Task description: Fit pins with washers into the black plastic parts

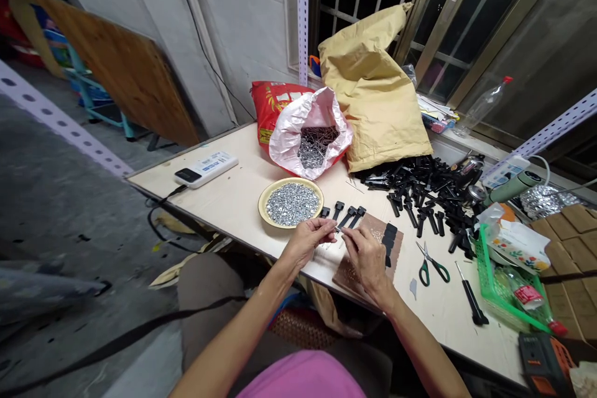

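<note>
A small metal piece (338, 229) is held near the front edge of the bench (219, 206), above its surface. Its long axis runs roughly sideways between the hands, slanting slightly down to the right; which end is the tip is too small to tell. The left hand (310, 239) has its grip pinched on one end, and the right hand (366, 255) has its grip closed at the other. Just beyond lies a row of black parts (347, 216), heads toward the back edge, shanks toward the front.

Left of them, a yellow bowl (276, 222) is filled with small silvery metal bits (293, 202). Behind it, a red bag (267, 106) gapes toward the front edge, showing nails (319, 140) inside. A paper sack (380, 99) leans at the back edge above a black heap (420, 186). Toward the right end, a green basket (485, 267) holds a flowered tissue box (520, 249) and a plastic bottle (529, 294).
</note>
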{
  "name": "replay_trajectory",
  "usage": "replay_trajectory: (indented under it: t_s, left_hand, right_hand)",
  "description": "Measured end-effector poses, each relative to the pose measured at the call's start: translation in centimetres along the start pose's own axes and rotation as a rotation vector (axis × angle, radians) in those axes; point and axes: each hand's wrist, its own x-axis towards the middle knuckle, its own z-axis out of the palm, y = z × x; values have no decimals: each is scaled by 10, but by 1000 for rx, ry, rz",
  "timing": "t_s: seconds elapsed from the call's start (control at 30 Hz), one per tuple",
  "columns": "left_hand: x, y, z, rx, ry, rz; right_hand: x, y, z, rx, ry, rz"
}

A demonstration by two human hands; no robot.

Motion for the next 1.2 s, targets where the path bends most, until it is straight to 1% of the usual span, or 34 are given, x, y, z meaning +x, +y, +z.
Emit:
replay_trajectory:
  t_s: [0.1,0.17,0.33,0.4,0.57,0.67,0.77,0.97,1.1,1.2]
  left_hand:
    - [-3,-3,5,59,-2,-10]
    - [-5,-5,8,109,8,14]
    - [-5,-12,11,314,46,183]
    - [-5,-15,12,360,43,216]
    - [-5,-19,16,341,16,173]
    - [-6,-21,18,305,5,138]
    - [-6,-22,19,285,-6,118]
    - [-7,-23,20,297,-18,105]
    - [-7,-24,20,270,-26,83]
    - [-6,-25,21,254,-32,61]
  right_hand:
    - [-5,4,-4,20,25,4]
    - [-8,6,-6,2,44,-3]
    - [-13,9,-8,-103,82,-6]
    - [-15,10,-8,-96,85,5]
    - [-20,13,-6,-111,94,8]
    - [-23,15,-7,-114,59,27]
    - [-25,16,-8,-62,18,61]
    - [-26,17,-8,-51,-8,68]
    - [-27,17,-7,3,-7,89]
    - [-28,18,-7,-28,5,63]
